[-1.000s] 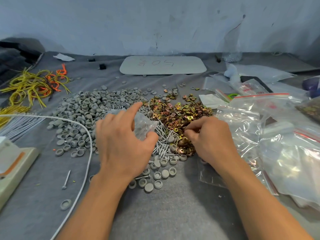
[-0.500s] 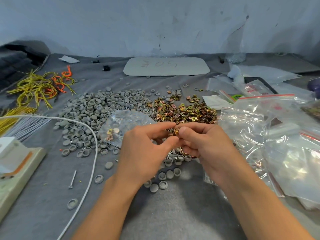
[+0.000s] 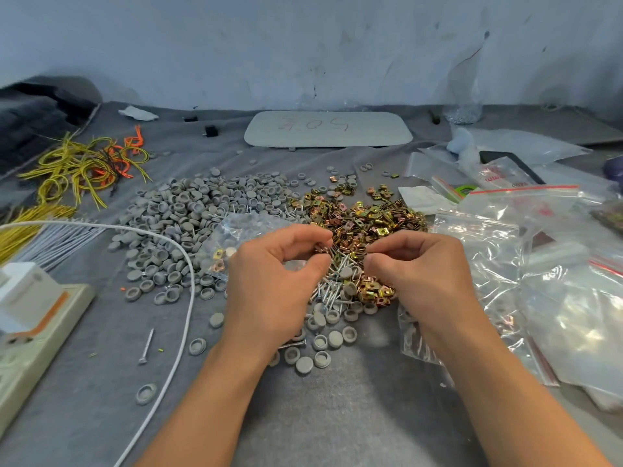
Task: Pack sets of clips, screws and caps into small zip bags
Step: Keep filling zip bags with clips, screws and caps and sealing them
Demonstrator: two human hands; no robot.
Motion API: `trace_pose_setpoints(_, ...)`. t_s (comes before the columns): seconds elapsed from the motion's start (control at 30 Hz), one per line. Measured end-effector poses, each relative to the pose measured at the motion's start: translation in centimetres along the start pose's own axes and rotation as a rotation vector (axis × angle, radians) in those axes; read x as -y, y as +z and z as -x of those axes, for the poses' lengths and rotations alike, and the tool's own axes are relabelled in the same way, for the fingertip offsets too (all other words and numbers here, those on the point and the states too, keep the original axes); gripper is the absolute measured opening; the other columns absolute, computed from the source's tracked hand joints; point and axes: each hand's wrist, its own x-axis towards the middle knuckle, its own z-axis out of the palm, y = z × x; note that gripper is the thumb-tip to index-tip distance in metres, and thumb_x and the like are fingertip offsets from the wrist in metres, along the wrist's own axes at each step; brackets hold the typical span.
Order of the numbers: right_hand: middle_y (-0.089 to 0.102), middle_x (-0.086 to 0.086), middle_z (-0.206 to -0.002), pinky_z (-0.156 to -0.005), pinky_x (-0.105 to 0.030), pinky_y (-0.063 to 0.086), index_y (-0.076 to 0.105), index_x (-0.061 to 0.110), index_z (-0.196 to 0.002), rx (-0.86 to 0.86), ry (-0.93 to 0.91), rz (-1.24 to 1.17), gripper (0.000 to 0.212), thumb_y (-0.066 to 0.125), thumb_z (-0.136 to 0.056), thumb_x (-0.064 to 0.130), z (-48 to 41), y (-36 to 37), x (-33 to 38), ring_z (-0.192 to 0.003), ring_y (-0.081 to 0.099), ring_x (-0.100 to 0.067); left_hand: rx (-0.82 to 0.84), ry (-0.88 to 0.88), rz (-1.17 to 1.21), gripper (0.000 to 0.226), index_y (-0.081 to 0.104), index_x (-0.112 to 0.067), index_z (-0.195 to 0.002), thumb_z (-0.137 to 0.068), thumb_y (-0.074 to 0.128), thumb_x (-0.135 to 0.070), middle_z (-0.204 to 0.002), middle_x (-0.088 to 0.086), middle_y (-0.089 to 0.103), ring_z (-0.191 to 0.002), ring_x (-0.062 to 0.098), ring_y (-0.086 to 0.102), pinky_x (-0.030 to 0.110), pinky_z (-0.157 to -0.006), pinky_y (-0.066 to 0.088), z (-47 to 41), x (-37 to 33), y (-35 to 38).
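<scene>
On the grey cloth lie a heap of grey caps (image 3: 188, 217), a heap of brass-coloured clips (image 3: 364, 217) and a small pile of screws (image 3: 332, 284). My left hand (image 3: 279, 281) grips a small clear zip bag (image 3: 236, 237) that sticks out to its left, with a few clips and a cap inside. Its thumb and forefinger pinch the bag's edge just above the screws. My right hand (image 3: 418, 274) hovers over the near edge of the clips, fingers curled, thumb and forefinger slightly apart. I see nothing between them.
A stack of empty zip bags (image 3: 512, 264) covers the right side. A white cable (image 3: 183, 264) curves past the caps to a power strip (image 3: 37, 325) at the left. Yellow and orange ties (image 3: 77, 166) lie far left, a white board (image 3: 328, 129) at the back. A loose screw (image 3: 146, 345) lies near the cable.
My right hand took clips from the heap and brought them to the bag at my left hand. The hands have now parted, the right one back over the clips.
</scene>
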Motion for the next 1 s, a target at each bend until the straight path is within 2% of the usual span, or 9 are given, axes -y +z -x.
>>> trace_pose_setpoints(0.1,0.073,0.019,-0.067,-0.069,-0.027,0.058,0.078,0.032,-0.074,-0.18,-0.025,0.21,0.016,0.083,-0.079,0.018,-0.2,-0.1,-0.1,-0.067,0.069,0.001,0.015,-0.002,0.048,0.042,0.077,-0.041,-0.098,-0.086,0.079,-0.001,-0.096,-0.021,0.078,-0.098,0.001,0.074,0.037,-0.094,0.06,-0.1,-0.1,0.0)
trace_pose_setpoints(0.2,0.073,0.022,-0.089,-0.088,-0.024,0.052,0.08,0.034,-0.099,-0.274,-0.124,0.46,0.021,0.076,-0.086,0.018,0.1,0.0,-0.1,-0.082,0.067,-0.001,0.042,-0.066,0.126,0.049,0.074,-0.045,-0.107,-0.09,0.073,0.001,-0.098,-0.016,0.079,-0.088,0.038,0.075,0.058,-0.081,0.062,-0.2,0.1,0.2)
trace_pose_setpoints(0.27,0.071,0.022,-0.096,-0.089,-0.023,0.052,0.08,0.035,-0.107,-0.178,-0.172,0.407,0.026,0.075,-0.088,0.019,0.3,0.3,0.0,-0.085,0.066,-0.001,0.07,-0.075,0.099,0.055,0.068,-0.051,-0.113,-0.09,0.074,-0.002,-0.096,-0.017,0.079,-0.081,0.046,0.07,0.059,-0.069,0.059,-0.2,0.0,0.3)
trace_pose_setpoints(0.37,0.079,0.004,-0.081,-0.069,-0.029,0.062,0.083,0.029,-0.094,0.158,-0.054,-0.067,0.012,0.077,-0.085,0.024,0.8,1.5,0.6,-0.072,0.074,-0.011,0.085,-0.023,-0.006,0.053,0.069,-0.052,-0.107,-0.082,0.083,-0.008,-0.088,-0.025,0.077,-0.078,0.007,0.075,0.021,-0.067,0.058,0.2,0.0,0.3)
trace_pose_setpoints(0.43,0.078,-0.008,-0.078,-0.064,-0.031,0.062,0.081,0.022,-0.094,0.26,0.08,-0.252,0.01,0.079,-0.085,0.025,1.1,2.0,0.9,-0.068,0.075,-0.022,0.071,0.046,-0.116,0.046,0.073,-0.051,-0.094,-0.078,0.086,-0.01,-0.085,-0.031,0.074,-0.083,-0.008,0.072,0.009,-0.072,0.053,0.3,0.0,0.2)
trace_pose_setpoints(0.6,0.077,-0.013,-0.074,-0.058,-0.021,0.054,0.079,0.012,-0.094,0.257,0.19,-0.369,0.016,0.083,-0.082,0.002,0.9,2.2,1.1,-0.062,0.07,-0.018,0.04,0.104,-0.186,0.053,0.071,-0.056,-0.106,-0.082,0.083,-0.01,-0.095,-0.035,0.073,-0.1,-0.001,0.072,0.034,-0.088,0.06,0.7,-0.5,0.1)
trace_pose_setpoints(0.77,0.075,-0.014,-0.076,-0.059,-0.02,0.055,0.082,0.008,-0.091,0.276,0.199,-0.457,0.015,0.079,-0.083,-0.004,0.6,1.7,1.5,-0.064,0.069,-0.016,0.016,0.176,-0.197,0.049,0.072,-0.055,-0.113,-0.085,0.082,-0.016,-0.102,-0.038,0.071,-0.102,-0.002,0.07,0.024,-0.088,0.057,0.9,-0.9,-0.1)
trace_pose_setpoints(0.9,0.074,-0.014,-0.072,-0.058,-0.02,0.055,0.083,0.01,-0.077,0.276,0.189,-0.438,0.017,0.077,-0.084,-0.004,0.5,1.9,1.6,-0.061,0.066,-0.015,-0.09,0.2,-0.291,0.022,0.08,-0.046,-0.099,-0.08,0.08,-0.036,-0.094,-0.038,0.071,-0.089,0.002,0.068,0.016,-0.077,0.051,1.3,-1.3,0.0)
trace_pose_setpoints(1.0,0.073,-0.011,-0.068,-0.056,-0.019,0.054,0.083,0.011,-0.074,0.289,0.19,-0.44,0.019,0.077,-0.084,-0.004,0.5,2.0,1.4,-0.059,0.065,-0.014,-0.11,0.111,-0.213,0.018,0.081,-0.041,-0.091,-0.079,0.083,-0.027,-0.082,-0.032,0.073,-0.083,-0.001,0.072,0.019,-0.075,0.056,1.3,-1.2,0.2)
